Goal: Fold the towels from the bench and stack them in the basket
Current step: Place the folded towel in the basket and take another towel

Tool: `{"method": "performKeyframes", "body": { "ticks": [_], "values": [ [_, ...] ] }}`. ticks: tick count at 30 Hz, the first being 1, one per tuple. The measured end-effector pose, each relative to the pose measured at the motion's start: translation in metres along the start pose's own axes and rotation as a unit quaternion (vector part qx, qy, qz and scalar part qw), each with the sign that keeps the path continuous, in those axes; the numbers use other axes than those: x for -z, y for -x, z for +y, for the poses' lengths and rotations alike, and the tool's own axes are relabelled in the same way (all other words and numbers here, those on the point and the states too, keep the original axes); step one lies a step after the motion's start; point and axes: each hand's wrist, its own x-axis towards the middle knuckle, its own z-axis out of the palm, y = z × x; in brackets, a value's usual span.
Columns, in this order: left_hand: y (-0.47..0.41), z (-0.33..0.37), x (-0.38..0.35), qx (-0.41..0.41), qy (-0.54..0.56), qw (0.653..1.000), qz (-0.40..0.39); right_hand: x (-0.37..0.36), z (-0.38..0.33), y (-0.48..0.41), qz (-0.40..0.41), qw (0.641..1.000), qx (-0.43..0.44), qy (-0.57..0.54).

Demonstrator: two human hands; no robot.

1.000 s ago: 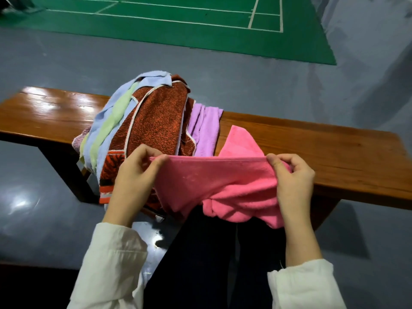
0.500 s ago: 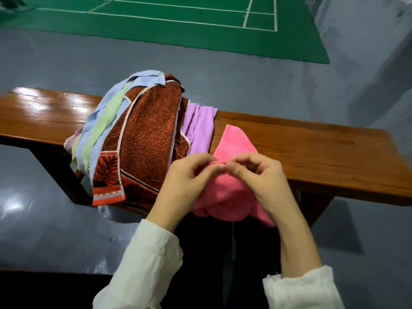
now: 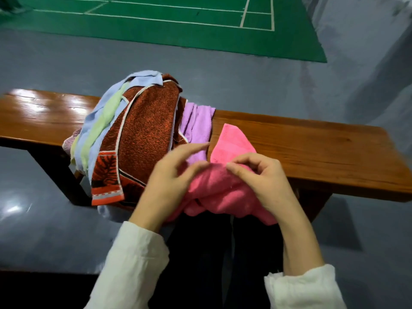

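A pink towel (image 3: pixel 225 192) hangs bunched over the front edge of the wooden bench (image 3: pixel 316 152), one corner lying flat on the seat. My right hand (image 3: pixel 263 181) pinches the towel's top edge with curled fingers. My left hand (image 3: pixel 174 175) hovers just left of it, blurred, with fingers stretched out and the thumb near the cloth, gripping nothing. A pile of unfolded towels lies to the left: a rust-brown patterned towel (image 3: pixel 147 134) on top, a blue and green striped towel (image 3: pixel 100 123) and a purple towel (image 3: pixel 198 123). No basket is in view.
My dark-trousered legs (image 3: pixel 214 253) stand against the bench front. Grey floor (image 3: pixel 223 70) surrounds the bench, and a green court mat (image 3: pixel 178 25) with white lines lies beyond. Bare seat shows on both sides of the pile.
A second ago both hands held the pink towel stretched wide. They then brought its ends together. Now my left hand has let go and spread its fingers while the right keeps the edge.
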Motion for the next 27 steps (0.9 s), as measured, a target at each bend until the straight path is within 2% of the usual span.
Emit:
{"method": "performKeyframes", "body": {
  "ticks": [2, 3, 10, 15, 17, 19, 21, 25, 27],
  "values": [
    [0.002, 0.012, -0.016, 0.014, 0.039, 0.996, -0.077, -0.008, -0.003, 0.0, -0.017, 1.0, 0.004, -0.023],
    [0.002, 0.014, -0.021, 0.022, 0.042, 0.995, -0.089, -0.009, -0.004, 0.0, -0.02, 0.999, 0.001, -0.03],
    [-0.002, 0.006, -0.013, 0.015, 0.013, 1.0, -0.022, -0.003, 0.0, 0.002, -0.052, 0.998, -0.036, 0.014],
    [-0.003, -0.015, 0.024, 0.03, -0.05, 0.995, 0.083, 0.014, 0.001, 0.002, -0.015, 0.998, -0.054, 0.018],
    [0.0, -0.022, 0.032, 0.034, -0.083, 0.991, 0.099, 0.019, 0.002, 0.002, -0.008, 0.999, -0.048, 0.022],
    [0.001, -0.021, 0.03, 0.028, -0.086, 0.992, 0.085, 0.018, 0.002, 0.001, -0.005, 0.999, -0.032, 0.018],
    [0.001, -0.012, 0.018, 0.031, -0.036, 0.998, 0.048, 0.011, -0.001, 0.0, -0.009, 1.0, -0.014, 0.008],
    [0.0, 0.009, -0.013, 0.0, 0.035, 0.996, -0.083, -0.004, -0.007, 0.0, -0.042, 0.999, 0.006, -0.017],
    [0.0, 0.011, -0.02, -0.001, 0.016, 0.996, -0.089, -0.006, -0.008, 0.0, -0.049, 0.999, -0.002, -0.012]
  ]
}}
